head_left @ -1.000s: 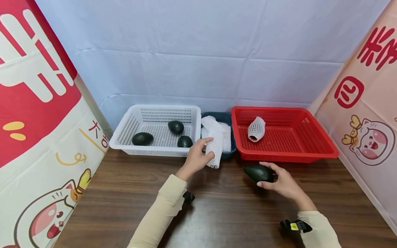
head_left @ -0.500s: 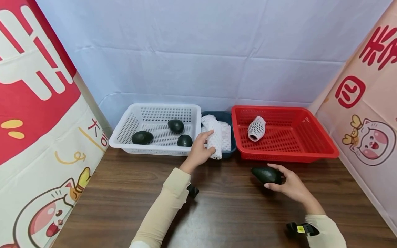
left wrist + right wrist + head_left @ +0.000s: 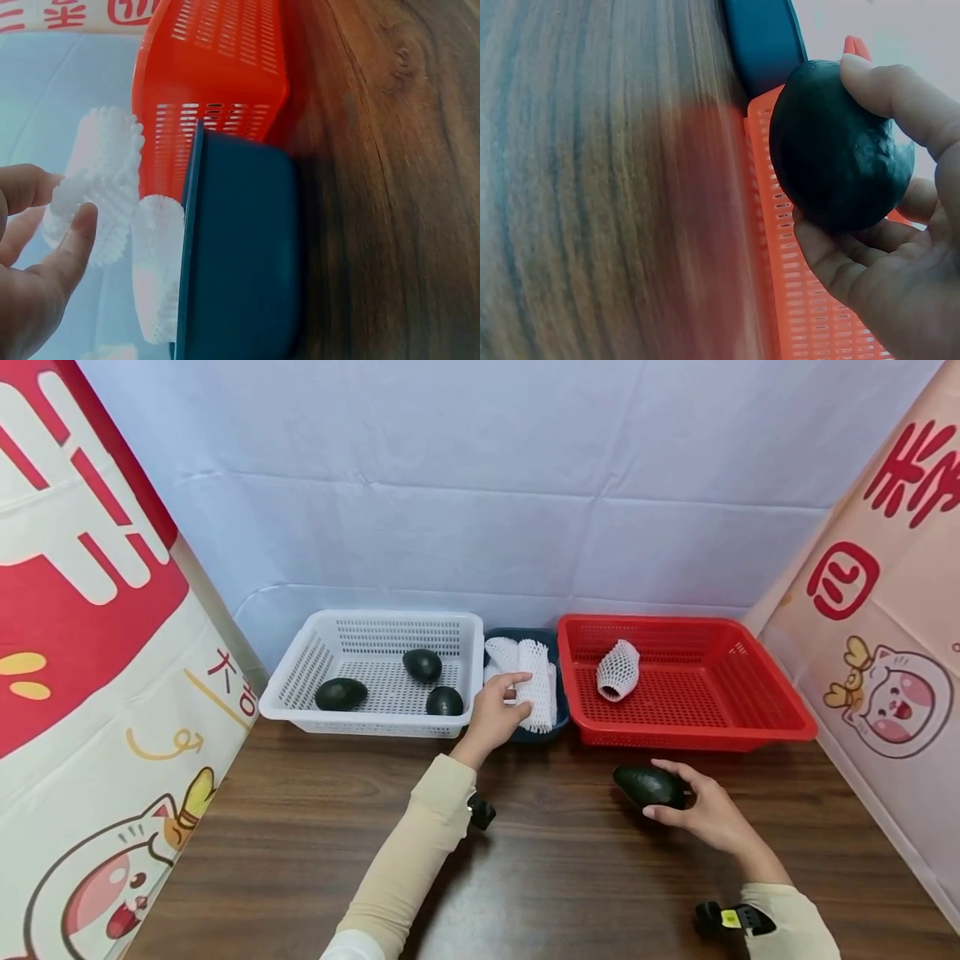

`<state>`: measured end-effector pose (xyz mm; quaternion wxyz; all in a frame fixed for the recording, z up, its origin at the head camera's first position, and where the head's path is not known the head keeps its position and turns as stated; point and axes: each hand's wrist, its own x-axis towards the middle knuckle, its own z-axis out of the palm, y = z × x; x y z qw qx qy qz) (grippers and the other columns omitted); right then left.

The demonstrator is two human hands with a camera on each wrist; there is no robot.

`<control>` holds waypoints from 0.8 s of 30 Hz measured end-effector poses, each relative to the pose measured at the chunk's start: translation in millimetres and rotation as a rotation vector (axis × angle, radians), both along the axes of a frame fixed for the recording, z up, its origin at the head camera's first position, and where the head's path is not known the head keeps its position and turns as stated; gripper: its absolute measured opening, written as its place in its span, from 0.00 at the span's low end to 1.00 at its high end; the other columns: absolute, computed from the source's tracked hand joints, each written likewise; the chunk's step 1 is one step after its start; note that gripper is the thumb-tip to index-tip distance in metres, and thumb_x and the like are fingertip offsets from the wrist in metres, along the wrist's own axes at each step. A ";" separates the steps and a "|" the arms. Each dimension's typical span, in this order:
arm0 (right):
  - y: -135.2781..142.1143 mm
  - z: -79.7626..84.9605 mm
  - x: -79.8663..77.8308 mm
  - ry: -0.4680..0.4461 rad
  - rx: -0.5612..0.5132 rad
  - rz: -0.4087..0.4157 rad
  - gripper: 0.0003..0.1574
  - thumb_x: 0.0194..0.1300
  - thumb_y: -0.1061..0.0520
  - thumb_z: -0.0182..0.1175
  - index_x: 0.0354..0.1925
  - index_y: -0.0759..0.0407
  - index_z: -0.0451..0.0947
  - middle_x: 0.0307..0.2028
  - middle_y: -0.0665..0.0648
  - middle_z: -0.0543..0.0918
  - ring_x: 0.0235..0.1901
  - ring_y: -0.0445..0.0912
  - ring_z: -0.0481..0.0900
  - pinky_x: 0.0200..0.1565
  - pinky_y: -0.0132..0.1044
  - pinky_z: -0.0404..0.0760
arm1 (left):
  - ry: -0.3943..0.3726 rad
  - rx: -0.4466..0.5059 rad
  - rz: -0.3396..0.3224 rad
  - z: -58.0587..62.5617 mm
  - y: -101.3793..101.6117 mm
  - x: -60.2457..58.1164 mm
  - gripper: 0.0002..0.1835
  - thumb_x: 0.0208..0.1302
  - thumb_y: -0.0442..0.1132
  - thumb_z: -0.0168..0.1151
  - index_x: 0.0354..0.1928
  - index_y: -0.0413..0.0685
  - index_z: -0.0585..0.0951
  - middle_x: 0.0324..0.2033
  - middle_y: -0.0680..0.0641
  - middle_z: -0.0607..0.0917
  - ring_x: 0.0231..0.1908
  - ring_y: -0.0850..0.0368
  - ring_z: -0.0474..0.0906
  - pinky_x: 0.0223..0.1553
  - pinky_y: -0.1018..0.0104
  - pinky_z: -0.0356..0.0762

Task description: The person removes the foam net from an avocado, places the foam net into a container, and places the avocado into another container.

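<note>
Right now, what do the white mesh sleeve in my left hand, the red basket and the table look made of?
White mesh sleeve: likely soft foam plastic, matte, judging by its knobbly netting.
Red basket: probably molded plastic, faintly shiny, with slotted, evenly colored walls.
Table: brown wood grain with a soft sheen; solid wood or laminate, I can't tell.

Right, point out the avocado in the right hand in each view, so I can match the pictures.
Head: avocado right of centre, in the lower half, in the right hand.
Left wrist: not in it.
Right wrist: avocado right of centre, mostly in the upper half.
Shared landmark: the red basket, seen in all three views.
</note>
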<state>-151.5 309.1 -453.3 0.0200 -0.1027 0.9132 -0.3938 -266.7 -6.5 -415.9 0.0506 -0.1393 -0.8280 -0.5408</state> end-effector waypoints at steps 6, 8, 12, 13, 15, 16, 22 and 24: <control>0.6 -1.6 0.1 0.017 -0.001 -0.005 0.45 0.49 0.51 0.72 0.62 0.62 0.66 0.49 0.67 0.75 0.38 0.53 0.75 0.33 0.38 0.75 | 0.027 0.076 0.040 4.0 4.0 -3.7 0.21 0.55 0.31 0.65 0.53 0.50 0.79 0.49 0.46 0.76 0.44 0.55 0.76 0.32 0.69 0.77; 1.6 -1.9 0.0 0.022 -0.004 -0.009 0.45 0.49 0.51 0.72 0.62 0.62 0.66 0.48 0.67 0.75 0.38 0.54 0.76 0.33 0.38 0.75 | 0.053 0.111 0.058 6.5 4.6 -3.9 0.21 0.55 0.32 0.65 0.53 0.49 0.80 0.48 0.46 0.76 0.43 0.55 0.76 0.32 0.69 0.77; 3.0 -2.2 0.1 0.012 0.004 -0.014 0.45 0.49 0.50 0.72 0.62 0.62 0.66 0.49 0.67 0.75 0.38 0.54 0.76 0.33 0.38 0.75 | 0.084 0.160 0.095 11.0 4.7 -4.1 0.20 0.55 0.32 0.64 0.52 0.47 0.80 0.48 0.47 0.76 0.41 0.55 0.76 0.35 0.68 0.77; 3.2 -2.4 0.3 0.007 0.008 -0.016 0.45 0.50 0.50 0.72 0.62 0.62 0.66 0.49 0.67 0.75 0.38 0.54 0.75 0.34 0.39 0.75 | 0.086 0.163 0.100 11.6 4.6 -4.3 0.20 0.56 0.32 0.64 0.52 0.47 0.80 0.48 0.47 0.77 0.41 0.55 0.75 0.35 0.68 0.77; 3.2 -2.6 1.0 0.001 0.014 -0.017 0.46 0.50 0.49 0.72 0.62 0.62 0.66 0.49 0.67 0.75 0.38 0.53 0.75 0.34 0.39 0.75 | 0.086 0.148 0.102 12.3 4.7 -5.4 0.20 0.56 0.33 0.63 0.53 0.47 0.80 0.49 0.47 0.77 0.41 0.55 0.76 0.35 0.68 0.77; 3.2 -2.5 1.3 -0.002 0.016 -0.018 0.46 0.50 0.49 0.72 0.62 0.62 0.66 0.49 0.67 0.75 0.39 0.53 0.75 0.34 0.39 0.74 | 0.086 0.131 0.100 12.5 4.5 -6.2 0.21 0.56 0.32 0.63 0.53 0.47 0.79 0.50 0.47 0.76 0.41 0.54 0.76 0.35 0.68 0.77; 1.3 -0.5 0.9 0.000 -0.002 -0.014 0.45 0.50 0.49 0.72 0.62 0.62 0.66 0.49 0.67 0.75 0.39 0.53 0.75 0.34 0.39 0.74 | 0.116 -0.030 0.107 14.4 0.6 -12.2 0.25 0.54 0.28 0.58 0.57 0.45 0.77 0.54 0.42 0.73 0.43 0.51 0.73 0.39 0.65 0.74; 0.9 0.7 0.1 0.003 -0.005 -0.011 0.45 0.50 0.50 0.72 0.62 0.62 0.65 0.49 0.67 0.75 0.38 0.53 0.75 0.33 0.39 0.74 | 0.118 -0.097 0.115 14.8 -1.4 -14.3 0.25 0.54 0.28 0.58 0.57 0.44 0.76 0.54 0.40 0.71 0.44 0.49 0.72 0.40 0.62 0.73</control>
